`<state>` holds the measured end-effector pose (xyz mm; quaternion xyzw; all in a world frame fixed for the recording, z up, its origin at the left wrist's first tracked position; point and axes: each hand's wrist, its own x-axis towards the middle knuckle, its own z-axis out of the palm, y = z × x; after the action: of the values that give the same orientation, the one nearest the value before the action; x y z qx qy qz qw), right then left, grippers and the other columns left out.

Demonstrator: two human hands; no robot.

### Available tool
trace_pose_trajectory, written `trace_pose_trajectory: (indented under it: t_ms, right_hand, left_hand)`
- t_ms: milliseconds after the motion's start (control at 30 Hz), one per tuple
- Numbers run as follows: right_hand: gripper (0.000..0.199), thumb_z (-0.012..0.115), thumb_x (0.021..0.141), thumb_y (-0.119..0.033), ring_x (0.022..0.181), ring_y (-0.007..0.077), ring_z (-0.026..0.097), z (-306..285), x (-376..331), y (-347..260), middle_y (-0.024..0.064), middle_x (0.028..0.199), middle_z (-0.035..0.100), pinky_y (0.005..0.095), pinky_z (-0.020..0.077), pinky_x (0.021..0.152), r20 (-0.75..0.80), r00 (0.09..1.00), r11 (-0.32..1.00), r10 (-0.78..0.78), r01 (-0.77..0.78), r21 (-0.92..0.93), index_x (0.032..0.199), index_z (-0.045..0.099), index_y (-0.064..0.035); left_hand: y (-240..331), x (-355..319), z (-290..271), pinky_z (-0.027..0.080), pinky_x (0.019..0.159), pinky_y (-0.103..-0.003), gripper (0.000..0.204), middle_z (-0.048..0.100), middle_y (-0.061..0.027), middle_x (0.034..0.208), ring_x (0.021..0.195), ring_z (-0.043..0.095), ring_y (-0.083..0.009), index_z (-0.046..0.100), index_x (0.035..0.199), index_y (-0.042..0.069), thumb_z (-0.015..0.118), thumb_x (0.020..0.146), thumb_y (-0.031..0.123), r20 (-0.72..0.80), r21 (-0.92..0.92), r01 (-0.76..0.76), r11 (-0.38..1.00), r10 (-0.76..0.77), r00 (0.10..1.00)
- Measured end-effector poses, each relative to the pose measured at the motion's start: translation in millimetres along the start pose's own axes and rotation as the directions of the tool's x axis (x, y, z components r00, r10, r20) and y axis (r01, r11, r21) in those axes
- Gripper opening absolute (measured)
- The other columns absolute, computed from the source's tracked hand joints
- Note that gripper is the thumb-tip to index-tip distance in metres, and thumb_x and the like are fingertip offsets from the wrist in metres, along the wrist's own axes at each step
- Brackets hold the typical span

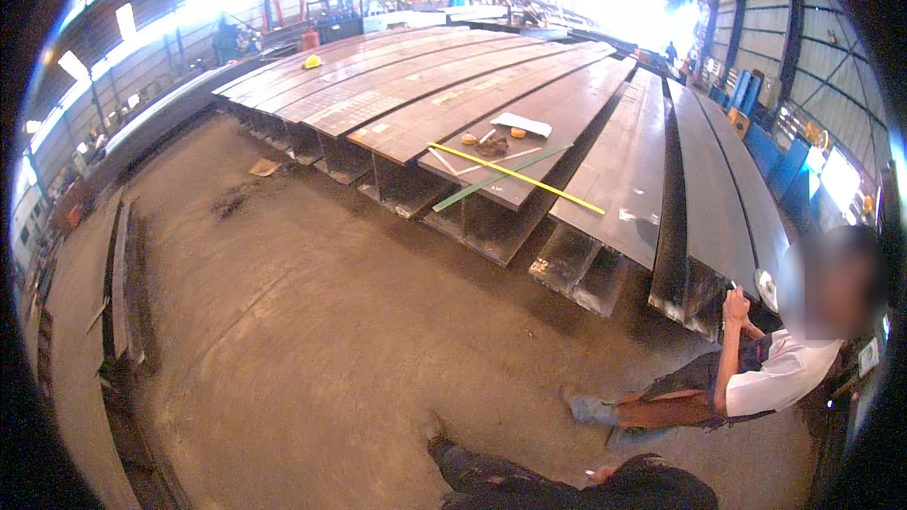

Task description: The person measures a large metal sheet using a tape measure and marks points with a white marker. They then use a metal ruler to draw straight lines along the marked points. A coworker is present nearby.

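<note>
- Head view: wearer's right hand (pixel 602 474), small at the lower edge above a dark trouser leg (pixel 491 477); finger state cannot be told; left hand unseen.
- One crouching co-worker (pixel 756 373) touches a beam end.
- Long steel beams (pixel 529 123) side by side carry one yellow tape (pixel 515 176), one green strip (pixel 491 181), one yellow helmet (pixel 313 62).

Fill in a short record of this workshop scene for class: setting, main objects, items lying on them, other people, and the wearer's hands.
Setting: large steel workshop with a dusty floor
Main objects: long steel beams laid side by side
On the beams: yellow strip, green strip, white sheet, yellow hard hat
Other people: co-worker crouching at a beam end, one hand raised to it
Wearer's hands: not in view; only a dark-trousered leg shows
</note>
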<state>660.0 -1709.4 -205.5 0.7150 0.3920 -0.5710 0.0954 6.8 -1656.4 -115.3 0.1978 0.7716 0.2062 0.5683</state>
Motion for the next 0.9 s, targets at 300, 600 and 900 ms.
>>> trace_pose_trajectory:
  t_ms: [300, 600, 900]
  right_hand:
    - [0.053, 0.044, 0.099, -0.051, 0.110, 0.0449, 0.061, -46.3, 196.5, -476.9, 0.0231, 0.120, 0.067, 0.0534, 0.0468, 0.093, -0.167, 0.876, 0.875, -0.453, 0.401, -0.271, 0.122, 0.067, -0.0086]
    - [0.044, 0.042, 0.102, -0.041, 0.087, 0.0351, 0.068, -157.6, 168.6, -778.1, 0.0177, 0.098, 0.070, 0.0467, 0.0536, 0.077, -0.288, 0.696, 0.747, -0.658, 0.652, -0.132, 0.112, 0.068, -0.0069]
    - [0.027, 0.058, 0.097, -0.035, 0.053, 0.0133, 0.050, -121.9, 308.6, -682.8, 0.0012, 0.075, 0.065, 0.0324, 0.0402, 0.046, -0.285, 0.954, 0.914, -0.093, 0.195, 0.355, 0.106, 0.073, -0.0153]
  left_hand:
    - [183.5, 115.3, -73.3, 0.051, 0.071, -0.039, 0.047, 0.064, -0.0193, 0.104, 0.086, 0.064, -0.0265, 0.050, 0.136, 0.000, 0.062, 0.092, 0.013, -0.027, 0.060, -0.028, 0.998, 0.030, 0.999]
    - [342.7, 244.5, -101.8, 0.050, 0.065, -0.038, 0.041, 0.065, -0.0183, 0.095, 0.079, 0.064, -0.0251, 0.054, 0.129, -0.002, 0.060, 0.091, 0.012, 0.047, 0.128, -0.043, 0.991, 0.037, 0.998]
    - [476.5, 408.7, -137.2, 0.049, 0.060, -0.037, 0.036, 0.066, -0.0173, 0.086, 0.072, 0.064, -0.0237, 0.058, 0.123, -0.005, 0.057, 0.091, 0.011, 0.179, 0.295, 0.016, 0.955, -0.072, 0.981]
